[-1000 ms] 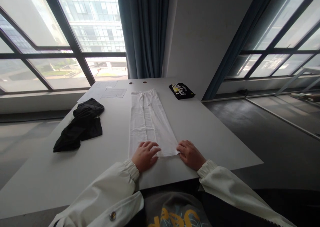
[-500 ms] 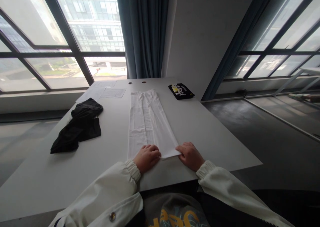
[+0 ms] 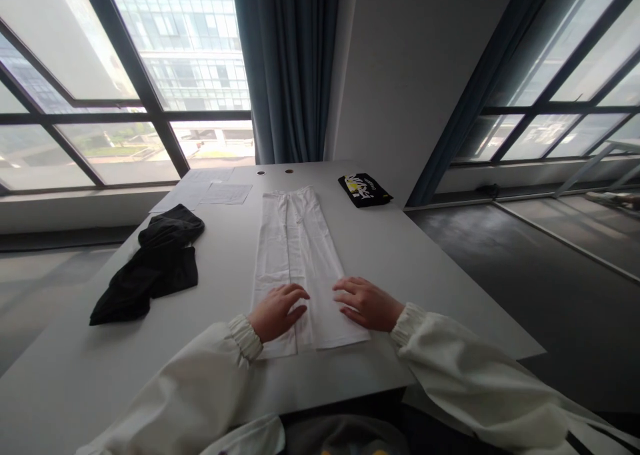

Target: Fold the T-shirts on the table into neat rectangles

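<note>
daylight's coming through the big dark-framed windows [image 3: 205,75] at 10 to 11 o'clock, with a pleated blue-grey fabric curtain [image 3: 287,75] at 12 and a plain grey wall column [image 3: 400,88] next to it, around 1 (clock's centred on the pants, btw). everything sits on a wide, smooth white table [image 3: 440,301].

so the long white fabric pants [image 3: 323,261] are lying flat right in front of me, waistband at 12, leg hems at 6, legs side by side, some light creases in the cloth.

left hand [image 3: 277,313] is at 7 o'clock over the lower part of the left-side leg, palm down, fingers a bit curled, thumb apart from them and nothing pinched. right hand [image 3: 370,305] is at 4, fingertips over the outer edge of the other leg, fingers loosely apart, also not clamped on anything. can't tell how firmly either one touches the cloth, if at all. both wrists are in gathered cuffs of a cream-white jacket [image 3: 175,388].

rest of the table: crumpled black cloth garment [image 3: 155,261] at 9, flat white printed paper sheets [image 3: 227,193] at 10 to 11, folded black cloth bundle with white and yellow print [image 3: 365,189] at 1, well apart from my fingers.
</note>
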Demonstrator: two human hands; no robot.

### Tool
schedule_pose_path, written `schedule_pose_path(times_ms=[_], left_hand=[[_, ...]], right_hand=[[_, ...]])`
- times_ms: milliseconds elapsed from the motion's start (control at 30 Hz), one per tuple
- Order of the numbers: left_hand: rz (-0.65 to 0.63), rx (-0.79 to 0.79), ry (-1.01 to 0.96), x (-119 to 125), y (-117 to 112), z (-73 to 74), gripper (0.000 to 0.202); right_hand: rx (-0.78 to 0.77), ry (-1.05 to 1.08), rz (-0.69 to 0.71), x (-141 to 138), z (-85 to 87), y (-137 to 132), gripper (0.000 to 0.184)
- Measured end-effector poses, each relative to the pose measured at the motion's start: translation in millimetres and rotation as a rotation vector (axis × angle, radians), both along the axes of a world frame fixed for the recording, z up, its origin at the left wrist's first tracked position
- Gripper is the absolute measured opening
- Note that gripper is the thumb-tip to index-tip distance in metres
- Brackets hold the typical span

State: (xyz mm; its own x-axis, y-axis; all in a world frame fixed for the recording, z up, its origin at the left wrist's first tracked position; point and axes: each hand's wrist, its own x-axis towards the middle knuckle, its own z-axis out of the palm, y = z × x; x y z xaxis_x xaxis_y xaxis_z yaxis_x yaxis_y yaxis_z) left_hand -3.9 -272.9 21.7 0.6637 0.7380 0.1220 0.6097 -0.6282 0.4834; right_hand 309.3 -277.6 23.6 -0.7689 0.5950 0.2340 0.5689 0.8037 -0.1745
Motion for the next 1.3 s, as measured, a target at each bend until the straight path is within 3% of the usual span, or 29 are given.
schedule_pose_path(times_ms=[133,233,400,533,733,933,1100,1300], left_hand=[[0.381,0.083,0.250,5,49,-11.5,0.052],[0.532,0.088,0.340,2,64,-33.9,0.063],[0.504,0.158,0.337,-3,54,-60.4,0.064],[0.482,0.198,0.312,-1,48,-61.4,0.065],[0.477,0.234,0.265,1,44,-64.7,0.071],[0.458,0.222,0.248,1,38,-62.0,0.071],[0.459,0.212,0.260,1,35,-55.8,0.072],[0.461,0.188,0.246,2,32,-51.3,0.072]], right_hand=[[-0.077,-0.099,-0.056,-52,-14.1,46,0.064],[-0.187,-0.195,-0.152,-69,-32.0,85,0.076],[-0.232,-0.232,-0.220,-56,-50.6,163,0.072],[-0.206,-0.211,-0.308,-48,-55.2,225,0.070],[-0.221,-0.259,-0.522,-56,-53.7,305,0.071],[-0.326,-0.269,-0.750,-69,-49.3,384,0.075],[-0.381,-0.229,-0.911,-75,-52.1,431,0.084],[-0.359,-0.170,-1.019,-61,-58.5,458,0.084]])
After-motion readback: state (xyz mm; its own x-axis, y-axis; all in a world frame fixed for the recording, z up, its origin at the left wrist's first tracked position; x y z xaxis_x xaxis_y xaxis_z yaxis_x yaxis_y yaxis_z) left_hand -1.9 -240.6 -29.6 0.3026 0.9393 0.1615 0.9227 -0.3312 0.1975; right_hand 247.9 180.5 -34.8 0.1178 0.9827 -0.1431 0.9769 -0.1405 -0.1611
